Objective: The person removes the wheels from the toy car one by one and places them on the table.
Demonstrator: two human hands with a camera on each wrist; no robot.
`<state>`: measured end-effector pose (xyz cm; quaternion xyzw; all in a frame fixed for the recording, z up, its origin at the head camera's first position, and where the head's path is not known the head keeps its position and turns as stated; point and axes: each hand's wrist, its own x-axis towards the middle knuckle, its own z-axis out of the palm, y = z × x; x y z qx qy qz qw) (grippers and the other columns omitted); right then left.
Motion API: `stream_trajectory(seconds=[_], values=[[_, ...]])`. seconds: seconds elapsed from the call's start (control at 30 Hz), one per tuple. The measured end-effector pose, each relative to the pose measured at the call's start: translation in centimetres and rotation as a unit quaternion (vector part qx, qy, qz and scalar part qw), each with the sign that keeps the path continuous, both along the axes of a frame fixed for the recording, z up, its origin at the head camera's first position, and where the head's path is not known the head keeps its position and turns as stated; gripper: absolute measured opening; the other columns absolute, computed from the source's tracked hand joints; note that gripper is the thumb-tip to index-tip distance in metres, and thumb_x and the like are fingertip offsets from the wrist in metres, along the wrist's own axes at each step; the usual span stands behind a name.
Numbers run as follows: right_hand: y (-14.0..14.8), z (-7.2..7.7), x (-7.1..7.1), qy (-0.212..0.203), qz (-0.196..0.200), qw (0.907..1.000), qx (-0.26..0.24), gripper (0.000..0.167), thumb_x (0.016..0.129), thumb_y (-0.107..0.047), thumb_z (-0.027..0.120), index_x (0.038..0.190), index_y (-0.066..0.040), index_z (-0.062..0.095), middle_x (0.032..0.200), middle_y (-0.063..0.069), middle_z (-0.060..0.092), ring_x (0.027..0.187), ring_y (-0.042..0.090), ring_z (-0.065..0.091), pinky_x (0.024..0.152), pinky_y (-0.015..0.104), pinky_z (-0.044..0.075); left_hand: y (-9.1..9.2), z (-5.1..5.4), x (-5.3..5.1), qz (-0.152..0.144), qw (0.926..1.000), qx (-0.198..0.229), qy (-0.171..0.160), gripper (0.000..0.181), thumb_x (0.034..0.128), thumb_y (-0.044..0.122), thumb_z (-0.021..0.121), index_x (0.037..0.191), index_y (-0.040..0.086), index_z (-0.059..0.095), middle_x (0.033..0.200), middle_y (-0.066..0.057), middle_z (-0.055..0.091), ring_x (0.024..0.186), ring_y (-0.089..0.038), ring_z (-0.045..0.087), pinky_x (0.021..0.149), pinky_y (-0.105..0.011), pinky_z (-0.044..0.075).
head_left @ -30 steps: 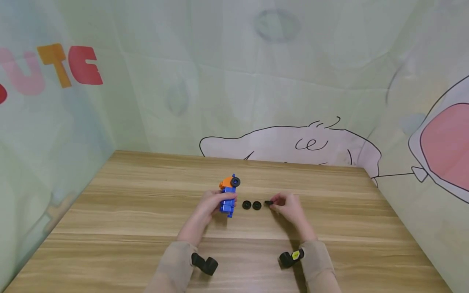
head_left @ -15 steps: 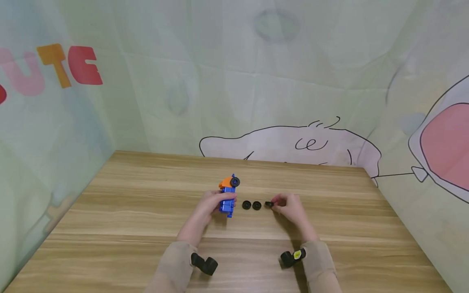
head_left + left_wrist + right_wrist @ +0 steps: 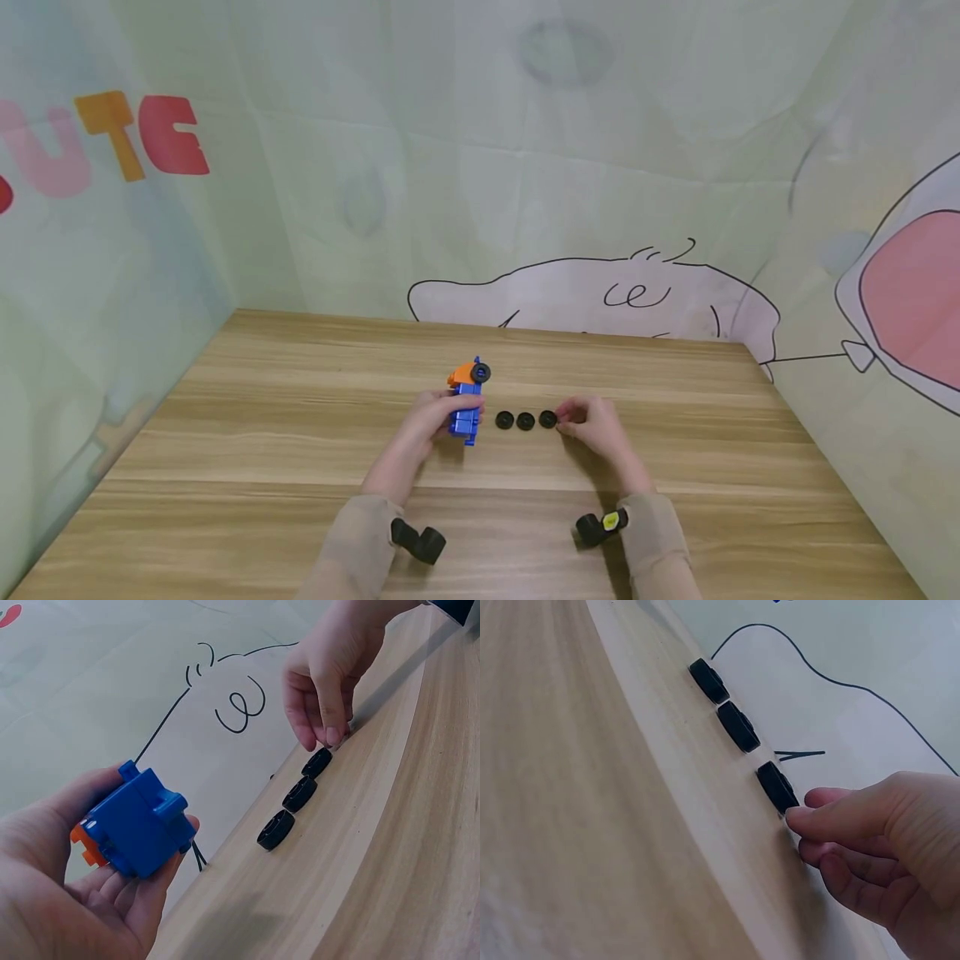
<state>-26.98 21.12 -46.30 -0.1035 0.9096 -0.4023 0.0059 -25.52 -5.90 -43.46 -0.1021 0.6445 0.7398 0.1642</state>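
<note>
My left hand (image 3: 432, 414) holds a small blue and orange toy truck (image 3: 467, 421) above the table, thumb across its blue body. One black wheel (image 3: 481, 372) is on the truck's orange end. In the left wrist view, its blue end (image 3: 142, 821) faces the camera, with short stubs sticking out. To the right, three loose black toy wheels lie flat in a row: a left one (image 3: 505, 420), a middle one (image 3: 526, 421) and a right one (image 3: 548, 419). My right hand (image 3: 595, 423) has its fingertips at the right wheel's outer edge, thumb and forefinger slightly apart.
The wood-grain table (image 3: 300, 400) runs back to a pale printed cloth (image 3: 465, 208) with cartoon drawings and letters. A small black camera is strapped to each sleeved wrist.
The right wheel, earlier tilted on edge between my right fingers, now lies flat in line with the other two. My left hand and the truck have hardly moved.
</note>
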Motion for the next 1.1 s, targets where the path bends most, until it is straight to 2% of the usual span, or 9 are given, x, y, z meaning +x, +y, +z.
stream_trajectory(seconds=[0.27,0.53,0.9,1.0,1.1], values=[[0.0,1.1,0.4,-0.006,0.011,0.9993,-0.035,0.016,0.079,0.004,0.071,0.094,0.004,0.07,0.084,0.012,0.071,0.074,0.013,0.062,0.068,0.022,0.051,0.1,0.0,0.1,-0.003,1.0,-0.005,-0.004,0.051,0.0852,0.018,0.075,0.126,-0.007,0.057,0.101,-0.011,0.074,0.097,-0.025,0.072,0.098,-0.04,0.052],[-0.7,2.8,0.5,0.01,-0.007,0.9995,-0.029,0.014,0.084,-0.001,0.069,0.097,0.004,0.071,0.088,0.012,0.072,0.076,0.012,0.062,0.072,0.025,0.051,0.2,0.2,0.3,-0.02,0.9998,-0.008,0.002,0.051,0.0858,0.019,0.074,0.126,-0.006,0.058,0.113,-0.019,0.071,0.104,-0.03,0.069,0.102,-0.043,0.049],[-2.6,4.0,0.9,0.053,-0.033,0.9919,-0.111,0.018,0.089,-0.007,0.068,0.101,0.006,0.071,0.092,0.018,0.073,0.075,0.004,0.063,0.068,0.018,0.051,0.4,0.2,0.3,-0.033,0.9993,-0.013,0.009,0.053,0.0848,0.016,0.074,0.128,-0.007,0.056,0.108,-0.017,0.072,0.103,-0.03,0.07,0.099,-0.042,0.051],[-3.4,4.1,1.0,0.056,-0.021,0.9909,-0.12,0.019,0.09,-0.007,0.067,0.102,0.007,0.07,0.089,0.018,0.072,0.074,0.007,0.064,0.067,0.018,0.052,0.5,0.1,0.3,-0.041,0.9989,-0.019,0.012,0.053,0.0852,0.015,0.073,0.129,-0.009,0.054,0.108,-0.019,0.072,0.102,-0.031,0.07,0.098,-0.042,0.052],[-4.1,4.1,1.1,0.06,-0.012,0.9908,-0.121,0.019,0.091,-0.009,0.067,0.101,0.006,0.07,0.088,0.018,0.072,0.074,0.015,0.067,0.065,0.019,0.052,0.6,0.1,0.3,-0.047,0.9983,-0.031,0.012,0.052,0.0855,0.017,0.074,0.128,-0.007,0.056,0.107,-0.019,0.073,0.097,-0.028,0.071,0.1,-0.044,0.05]])
